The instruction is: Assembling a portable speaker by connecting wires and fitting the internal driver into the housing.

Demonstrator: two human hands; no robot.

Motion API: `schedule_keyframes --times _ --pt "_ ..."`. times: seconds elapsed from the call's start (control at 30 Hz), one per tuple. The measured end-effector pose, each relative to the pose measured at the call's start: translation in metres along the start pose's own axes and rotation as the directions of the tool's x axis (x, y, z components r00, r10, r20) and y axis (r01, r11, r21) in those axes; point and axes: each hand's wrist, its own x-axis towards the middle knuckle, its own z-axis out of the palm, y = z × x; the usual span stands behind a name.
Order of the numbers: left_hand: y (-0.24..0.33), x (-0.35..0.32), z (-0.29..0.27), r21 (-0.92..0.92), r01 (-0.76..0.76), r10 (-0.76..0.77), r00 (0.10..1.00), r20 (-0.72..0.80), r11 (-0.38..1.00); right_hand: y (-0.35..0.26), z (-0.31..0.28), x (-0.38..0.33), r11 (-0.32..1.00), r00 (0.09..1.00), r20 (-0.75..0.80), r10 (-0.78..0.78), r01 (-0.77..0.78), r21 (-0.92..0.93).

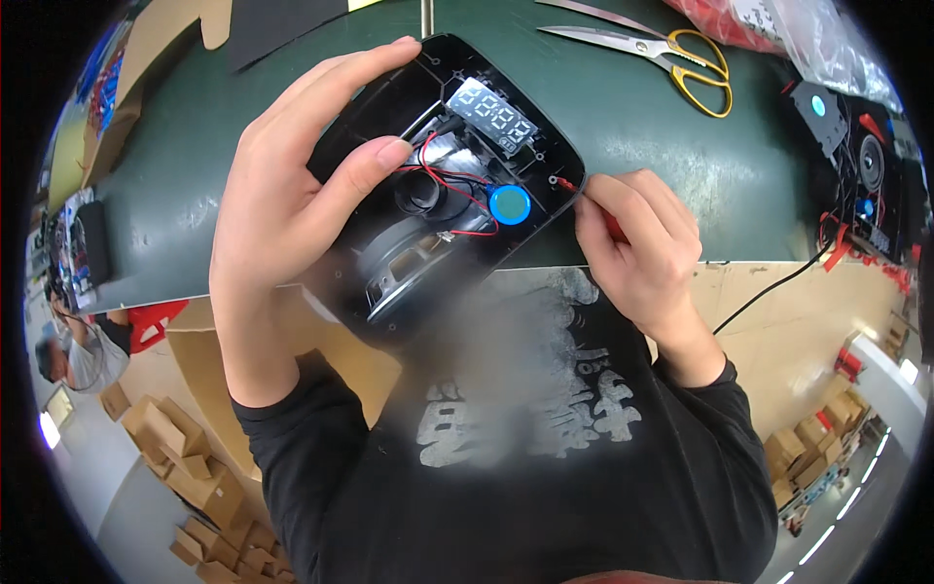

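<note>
- Presently, the left hand [292, 185] has its thumb set well apart from its forefinger and holds a black casing [547, 122] by its upper left side; the remaining fingers are partly hidden.
- Right hand [642, 248]: fingers curled and nearly closed at the casing's right corner, around a slim red item [565, 183]. Most of it is hidden in the fist; its exact kind cannot be told.
- Casing: located between the two hands, tilted, open side up, at the near edge of a green table [623, 136].
- Display [493, 117]: lit with white digits, inside the casing, to the right of the left thumb.
- Wires [433, 173]: red and black, loosely looped, just beside the left thumb tip.
- Blue disc [511, 204]: inside the casing, left of the right fingertips.
- Round speaker [404, 268]: below the left thumb, in the casing's lower part.
- Scissors [647, 47]: yellow handles, blades parted, lying beyond the right fingers, apart from them.
- Clear plastic bag [827, 49]: farther off, to the upper right of the right fingers.
- Second black unit [871, 161]: well to the right of those fingers, its own speaker showing.
</note>
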Motion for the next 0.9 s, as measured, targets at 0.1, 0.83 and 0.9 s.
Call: schedule_keyframes --times 0.1,0.83,0.9 --pt "0.001 -0.003 -0.004 0.029 0.044 -0.045 0.998 0.05 0.999 0.0 -0.004 0.0 1.0 0.999 0.036 0.019 -0.019 -0.019" --pt "0.012 -0.01 0.004 -0.015 0.077 -0.078 0.975 -0.209 0.997 0.058 -0.057 0.047 0.96 0.992 0.115 -0.057 0.086 -0.266" --pt "0.015 -0.011 0.0 0.007 0.072 -0.069 0.977 -0.202 0.997 0.081 -0.063 0.062 0.898 0.991 0.114 -0.076 0.117 -0.423"
